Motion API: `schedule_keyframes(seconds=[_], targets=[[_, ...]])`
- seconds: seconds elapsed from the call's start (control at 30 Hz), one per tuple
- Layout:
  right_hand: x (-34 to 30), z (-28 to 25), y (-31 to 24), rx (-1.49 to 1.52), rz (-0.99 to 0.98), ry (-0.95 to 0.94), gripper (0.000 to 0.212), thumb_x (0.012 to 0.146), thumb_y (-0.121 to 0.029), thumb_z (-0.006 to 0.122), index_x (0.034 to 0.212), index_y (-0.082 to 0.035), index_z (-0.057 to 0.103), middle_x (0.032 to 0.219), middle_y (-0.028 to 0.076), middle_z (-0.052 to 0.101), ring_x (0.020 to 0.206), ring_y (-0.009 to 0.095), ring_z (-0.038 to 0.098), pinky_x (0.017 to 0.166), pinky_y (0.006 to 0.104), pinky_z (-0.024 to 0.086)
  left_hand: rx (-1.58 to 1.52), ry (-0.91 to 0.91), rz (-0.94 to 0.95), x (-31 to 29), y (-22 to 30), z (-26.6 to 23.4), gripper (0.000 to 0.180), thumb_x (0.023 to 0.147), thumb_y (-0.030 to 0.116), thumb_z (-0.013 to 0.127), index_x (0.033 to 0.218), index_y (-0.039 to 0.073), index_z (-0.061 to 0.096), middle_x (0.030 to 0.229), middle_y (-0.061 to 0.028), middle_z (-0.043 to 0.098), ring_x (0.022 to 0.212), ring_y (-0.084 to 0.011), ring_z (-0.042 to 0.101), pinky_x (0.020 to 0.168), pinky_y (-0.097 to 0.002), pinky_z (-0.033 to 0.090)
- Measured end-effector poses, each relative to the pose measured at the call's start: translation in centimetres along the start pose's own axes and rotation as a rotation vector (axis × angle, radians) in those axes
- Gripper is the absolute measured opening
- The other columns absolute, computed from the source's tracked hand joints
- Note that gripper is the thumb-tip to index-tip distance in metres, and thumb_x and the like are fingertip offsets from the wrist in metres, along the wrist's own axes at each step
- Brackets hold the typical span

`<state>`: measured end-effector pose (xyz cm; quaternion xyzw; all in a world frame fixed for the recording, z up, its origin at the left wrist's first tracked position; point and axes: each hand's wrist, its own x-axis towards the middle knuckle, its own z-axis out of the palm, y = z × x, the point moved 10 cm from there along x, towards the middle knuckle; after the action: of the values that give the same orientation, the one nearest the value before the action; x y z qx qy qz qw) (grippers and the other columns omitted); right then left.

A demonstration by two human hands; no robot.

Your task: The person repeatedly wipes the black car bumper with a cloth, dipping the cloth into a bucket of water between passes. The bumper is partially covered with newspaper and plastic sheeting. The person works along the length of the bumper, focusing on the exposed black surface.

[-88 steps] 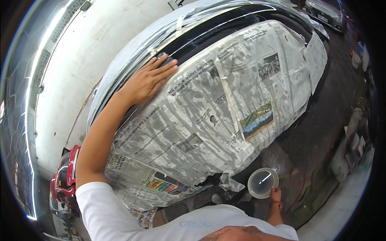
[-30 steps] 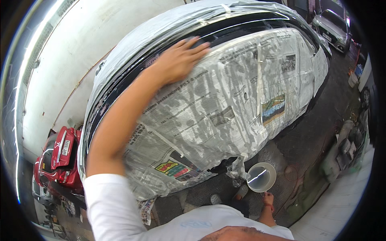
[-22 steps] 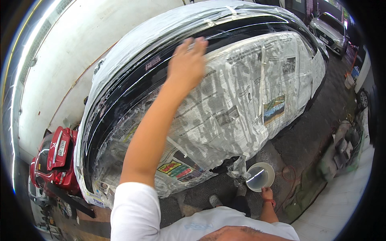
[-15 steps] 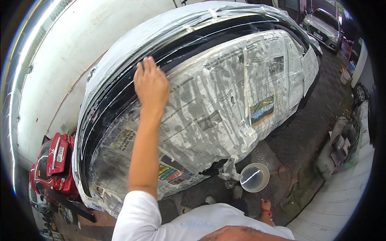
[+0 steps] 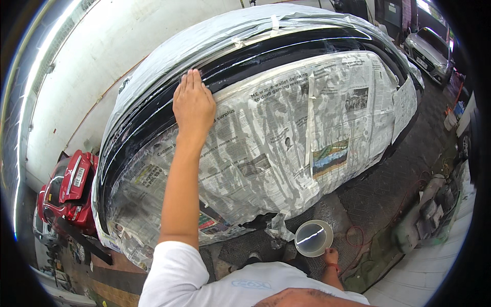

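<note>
My left hand [image 5: 194,105] lies flat with its fingers stretched out on the glossy black upper edge [image 5: 245,70] of a car body. Whether anything is beneath the palm is hidden. Wet, streaked newspaper [image 5: 271,123] is taped over the car's side below that strip, and pale masking sheeting [image 5: 204,33] covers the top beyond it. Low at the right, my right hand [image 5: 331,257], with a red band at the wrist, shows curled fingers beside the bucket's rim in the view. What they hold, if anything, cannot be seen. The pale round bucket [image 5: 330,236] contains liquid reflecting a light.
A red car [image 5: 76,179] with its rear hatch raised stands at the left. At the far right is a silver car [image 5: 428,53]. Crumpled sheeting [image 5: 279,227] hangs by the bucket. A red hose [image 5: 358,236] and piled parts [image 5: 432,210] lie on the right.
My left hand has slid slightly away from me on the black strip, its fingers now straighter. My right hand has come closer to the bucket's rim in the view. The whole view has shifted slightly.
</note>
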<state>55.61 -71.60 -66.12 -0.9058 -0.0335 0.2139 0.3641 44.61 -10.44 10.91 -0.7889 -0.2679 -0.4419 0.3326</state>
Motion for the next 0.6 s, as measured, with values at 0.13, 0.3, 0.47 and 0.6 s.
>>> schedule_keyframes(seconds=[0.13,0.3,0.47,0.6], targets=[[4.9,-2.5,-2.5,0.032,-0.121,-0.034,0.031,0.102,-0.026,0.077,0.107,0.004,0.073,0.088,0.016,0.078,0.078,0.027,0.076,0.077,0.0418,0.060,-0.225,-0.060,-0.141,3.2,4.9,2.4,0.029,0.097,0.017,0.060,0.113,-0.005,0.071,0.110,-0.0220,0.072,0.108,-0.0399,0.071,0.099,-0.0546,0.053],[8.7,-3.3,-10.6,0.036,-0.189,-0.065,0.027,0.105,-0.023,0.074,0.102,0.004,0.071,0.085,0.013,0.076,0.075,0.022,0.073,0.072,0.0400,0.059,-0.143,0.074,-0.018,5.8,8.5,4.8,0.042,0.097,0.016,0.054,0.125,-0.010,0.070,0.125,-0.0267,0.075,0.119,-0.0401,0.071,0.107,-0.0496,0.053],[8.1,-1.5,-8.3,0.310,-0.079,-0.137,0.027,0.109,-0.024,0.071,0.101,0.001,0.069,0.082,0.009,0.072,0.071,0.017,0.069,0.063,0.0354,0.056,-0.171,-0.108,-0.109,-1.0,-5.4,-0.4,0.042,0.104,0.014,0.050,0.133,-0.010,0.069,0.134,-0.0274,0.074,0.128,-0.0387,0.070,0.113,-0.0491,0.053],[6.3,-1.9,-10.1,0.332,-0.115,-0.113,0.028,0.110,-0.025,0.069,0.104,0.002,0.067,0.087,0.008,0.072,0.072,0.016,0.068,0.063,0.0344,0.055,0.008,-0.191,-0.314,-8.1,-17.3,-5.9,0.042,0.107,0.015,0.047,0.132,-0.009,0.070,0.135,-0.0294,0.073,0.127,-0.0435,0.070,0.113,-0.0509,0.053]])
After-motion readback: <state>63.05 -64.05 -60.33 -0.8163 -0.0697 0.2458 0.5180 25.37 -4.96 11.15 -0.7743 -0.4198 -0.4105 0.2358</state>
